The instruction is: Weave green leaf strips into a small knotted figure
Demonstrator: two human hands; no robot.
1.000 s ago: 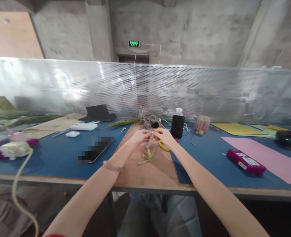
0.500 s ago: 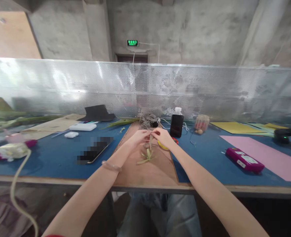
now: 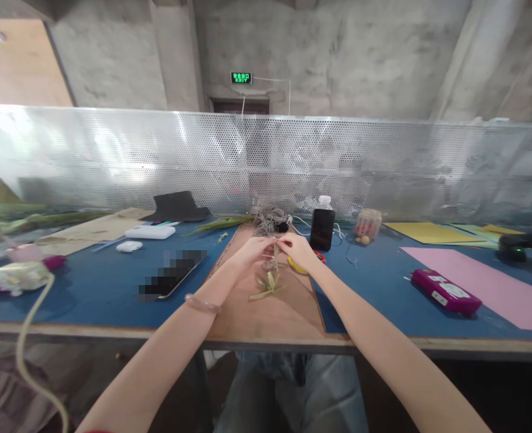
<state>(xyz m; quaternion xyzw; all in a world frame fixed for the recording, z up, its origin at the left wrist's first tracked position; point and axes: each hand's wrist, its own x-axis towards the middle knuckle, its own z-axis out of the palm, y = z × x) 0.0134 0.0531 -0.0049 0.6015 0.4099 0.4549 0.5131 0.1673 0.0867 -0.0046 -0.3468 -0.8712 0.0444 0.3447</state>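
Note:
My left hand (image 3: 253,250) and my right hand (image 3: 296,248) meet over a brown board (image 3: 270,313) set in the blue table. Both pinch the top of a pale green leaf strip (image 3: 275,255) that hangs between their fingertips. Below it, a small bunch of leaf strips (image 3: 266,286) lies on the board. A clear bangle sits on my left wrist. Scissors with yellow handles (image 3: 298,267) lie just under my right hand.
A tangle of grey twine (image 3: 269,220), a dark bottle (image 3: 322,227) and a phone (image 3: 172,278) lie nearby. Left: white cases (image 3: 152,231), long green leaves (image 3: 31,219). Right: a magenta case (image 3: 445,291), pink paper (image 3: 487,282). A perforated metal screen (image 3: 266,162) closes the back.
The hands stay together on the strip, with only slight finger movement. The view has shifted a little.

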